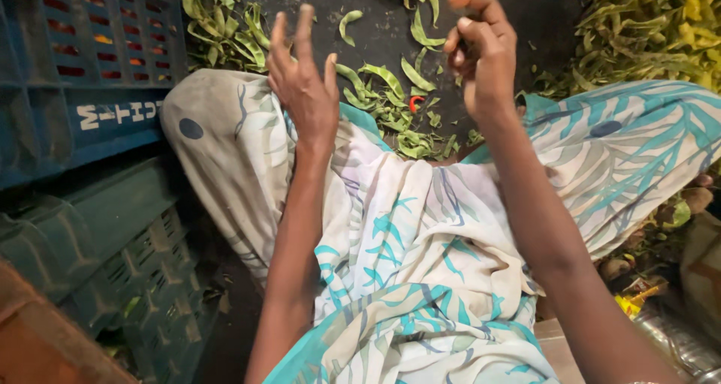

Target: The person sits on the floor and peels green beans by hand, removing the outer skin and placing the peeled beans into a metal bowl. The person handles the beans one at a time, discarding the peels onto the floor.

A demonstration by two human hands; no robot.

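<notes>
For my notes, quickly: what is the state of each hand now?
Left hand: open, fingers spread, holding nothing.
Right hand: fingers curled closed; whether it holds anything cannot be told.

The person wears a soft white cloth (420, 226) with blue-green leaf prints and some dark blue dots. It looks dusty grey toward 10 o'clock. Both arms are bare, with no sleeves.

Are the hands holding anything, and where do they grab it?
The left hand is open and empty above the cloth. The right hand has curled fingers; anything pinched there cannot be told.
</notes>
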